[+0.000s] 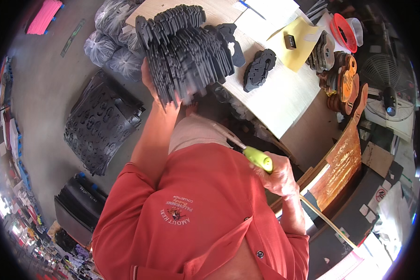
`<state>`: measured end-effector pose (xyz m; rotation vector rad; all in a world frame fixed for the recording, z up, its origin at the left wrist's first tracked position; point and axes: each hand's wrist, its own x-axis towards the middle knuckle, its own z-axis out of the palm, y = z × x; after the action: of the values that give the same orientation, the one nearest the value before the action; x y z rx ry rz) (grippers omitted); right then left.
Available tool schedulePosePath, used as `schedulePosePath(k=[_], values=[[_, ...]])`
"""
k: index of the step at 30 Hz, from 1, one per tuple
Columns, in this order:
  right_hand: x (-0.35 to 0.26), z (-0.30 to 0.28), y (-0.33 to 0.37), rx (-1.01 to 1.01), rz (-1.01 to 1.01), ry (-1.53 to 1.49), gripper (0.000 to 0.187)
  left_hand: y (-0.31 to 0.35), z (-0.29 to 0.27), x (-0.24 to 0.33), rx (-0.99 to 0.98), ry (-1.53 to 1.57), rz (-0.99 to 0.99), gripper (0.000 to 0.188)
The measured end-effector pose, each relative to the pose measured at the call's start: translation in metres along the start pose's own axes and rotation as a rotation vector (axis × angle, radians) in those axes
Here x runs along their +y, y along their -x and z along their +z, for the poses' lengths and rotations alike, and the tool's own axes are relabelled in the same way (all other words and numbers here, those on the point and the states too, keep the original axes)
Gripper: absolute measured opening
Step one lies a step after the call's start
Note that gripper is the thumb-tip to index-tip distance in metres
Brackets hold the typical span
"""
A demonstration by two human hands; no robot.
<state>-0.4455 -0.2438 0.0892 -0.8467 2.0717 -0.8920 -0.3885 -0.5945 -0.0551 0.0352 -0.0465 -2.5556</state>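
Observation:
My left hand (148,80) grips a tall, fanned stack of thin black cut-out pieces (191,56) from below, lifted at the table's near left corner. The stack hides most of its fingers. Lower and to the right, my right hand (280,175) is closed round the yellow-green handle (258,159) of a tool with a long thin metal shaft. That shaft, blurred, points up and left towards the stack's underside; its tip is hard to make out. A smaller pile of black cut-out pieces (260,69) lies on the pale table (284,100), right of the big stack.
Yellow paper (284,51) bears a small dark block (290,42). Farther right are a red bowl (340,35), orange-brown shaped pieces (347,84) and a fan (387,84). Left on the floor lie punched black sheets (102,123), bulging plastic bags (109,44) and more black sheets (79,203).

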Motion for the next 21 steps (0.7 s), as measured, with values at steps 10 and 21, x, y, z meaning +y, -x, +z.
schedulePosePath(k=[10, 21], values=[[-0.008, -0.015, -0.01, 0.154, 0.121, 0.028, 0.024, -0.001, -0.014, -0.002, 0.018, 0.085, 0.029, 0.066], [-0.015, -0.033, -0.026, 0.228, 0.181, 0.024, 0.03, 0.011, -0.02, 0.053, 0.087, -0.235, -0.229, 0.085]])
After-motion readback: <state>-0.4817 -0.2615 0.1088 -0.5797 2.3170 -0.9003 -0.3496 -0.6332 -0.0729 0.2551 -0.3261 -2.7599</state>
